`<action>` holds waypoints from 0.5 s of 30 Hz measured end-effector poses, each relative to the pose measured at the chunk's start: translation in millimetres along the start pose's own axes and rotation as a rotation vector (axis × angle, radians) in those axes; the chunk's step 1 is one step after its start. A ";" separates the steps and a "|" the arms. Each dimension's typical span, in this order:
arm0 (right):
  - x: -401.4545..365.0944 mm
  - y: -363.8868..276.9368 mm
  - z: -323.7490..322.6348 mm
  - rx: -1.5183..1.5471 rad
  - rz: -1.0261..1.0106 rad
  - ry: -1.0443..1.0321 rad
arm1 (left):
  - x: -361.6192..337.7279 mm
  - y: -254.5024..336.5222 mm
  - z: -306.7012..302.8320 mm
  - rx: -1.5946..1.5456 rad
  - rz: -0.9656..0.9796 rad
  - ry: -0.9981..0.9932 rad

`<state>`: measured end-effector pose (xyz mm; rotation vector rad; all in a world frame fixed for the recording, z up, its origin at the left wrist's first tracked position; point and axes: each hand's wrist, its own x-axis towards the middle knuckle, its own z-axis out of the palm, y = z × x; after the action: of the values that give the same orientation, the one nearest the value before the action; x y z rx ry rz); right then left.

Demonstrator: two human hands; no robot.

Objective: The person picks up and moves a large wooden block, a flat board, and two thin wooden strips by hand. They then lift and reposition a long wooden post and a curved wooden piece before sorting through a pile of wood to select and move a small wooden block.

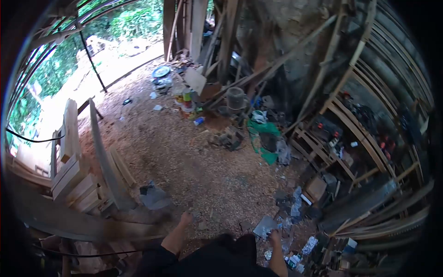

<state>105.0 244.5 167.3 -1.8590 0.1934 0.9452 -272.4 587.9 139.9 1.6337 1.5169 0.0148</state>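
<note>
My left hand (186, 219) hangs low over the wood-chip floor (198, 184), bare forearm below it. Motion blur and small size hide how its fingers are set. To the left of it, a crumpled grey plastic sheet (155, 197) lies on the chips. On the other side of my body, my right hand (275, 236) points down and overlaps the edge of a flat, pale, see-through piece (265, 226). I cannot tell whether its fingers grip that piece. Crumpled clear plastic (287, 241) and small packets (294, 261) lie around this hand.
Sawn beams (71, 173) and a long plank (105, 152) stand at left. Ahead are a grey bucket (236, 98), tins (187, 99), a green sack (264, 143) and a dark lump (230, 138). Wooden racks (355, 124) and a cardboard box (316, 188) are at right.
</note>
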 end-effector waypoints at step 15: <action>91.4 -76.3 189.9 -0.378 0.312 -0.342 | 13.3 -108.1 -28.0 -0.058 -0.199 -0.144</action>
<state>107.6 464.0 122.0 -2.0019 0.0999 1.5877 -370.6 600.1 86.6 1.4011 1.5462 -0.1629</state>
